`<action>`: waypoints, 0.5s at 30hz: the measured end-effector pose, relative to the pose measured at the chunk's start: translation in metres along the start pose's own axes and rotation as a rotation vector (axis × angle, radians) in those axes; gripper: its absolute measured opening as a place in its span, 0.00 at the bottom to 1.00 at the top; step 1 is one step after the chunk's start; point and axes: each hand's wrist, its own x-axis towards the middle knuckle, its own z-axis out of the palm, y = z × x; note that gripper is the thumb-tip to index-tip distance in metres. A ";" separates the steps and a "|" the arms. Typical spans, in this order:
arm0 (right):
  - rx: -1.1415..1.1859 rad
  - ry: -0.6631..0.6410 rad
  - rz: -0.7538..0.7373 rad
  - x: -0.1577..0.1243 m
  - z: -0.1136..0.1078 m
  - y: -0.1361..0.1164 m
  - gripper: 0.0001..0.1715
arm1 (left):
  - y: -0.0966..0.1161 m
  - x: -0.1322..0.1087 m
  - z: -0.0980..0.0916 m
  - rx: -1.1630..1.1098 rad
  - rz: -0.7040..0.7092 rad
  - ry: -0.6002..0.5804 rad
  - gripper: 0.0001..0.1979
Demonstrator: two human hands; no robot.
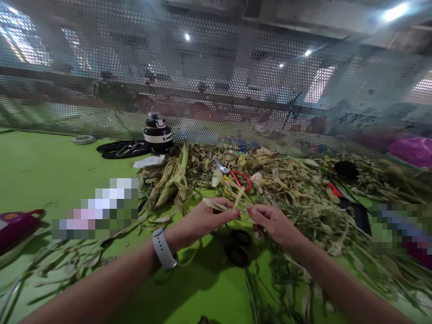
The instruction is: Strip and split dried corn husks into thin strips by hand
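My left hand [199,219], with a white watch [164,249] on its wrist, pinches a pale dried husk strip [239,197] between thumb and fingers. Close beside it on the right, my right hand [272,223] is closed in a pinch at the same strip. The two hands are slightly apart at the fingertips. Below them on the green table [189,292] lie black-handled scissors [237,255], partly in shadow. Just beyond the hands, red-handled shears [239,176] rest on a heap of dried leaves [293,184].
A bundle of corn husks [172,177] lies to the left of the shears. Behind it stand a black bottle [158,134] and a black flat item [118,148]. A roll of tape [84,140] lies at far left. A perforated metal screen [216,90] borders the table's back.
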 end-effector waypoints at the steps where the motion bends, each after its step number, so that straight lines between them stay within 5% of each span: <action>1: 0.038 -0.005 -0.004 -0.001 0.001 -0.001 0.24 | -0.001 0.000 0.001 0.000 0.023 -0.053 0.15; 5: 0.191 0.058 0.000 -0.006 0.009 -0.003 0.21 | -0.003 0.000 0.011 -0.036 0.094 -0.220 0.14; 10: 0.230 0.189 -0.044 -0.006 0.014 0.002 0.19 | 0.002 -0.004 0.016 0.027 0.035 -0.209 0.13; 15: -0.014 0.238 -0.140 -0.008 0.006 -0.006 0.17 | 0.002 -0.008 0.016 0.067 -0.048 -0.278 0.13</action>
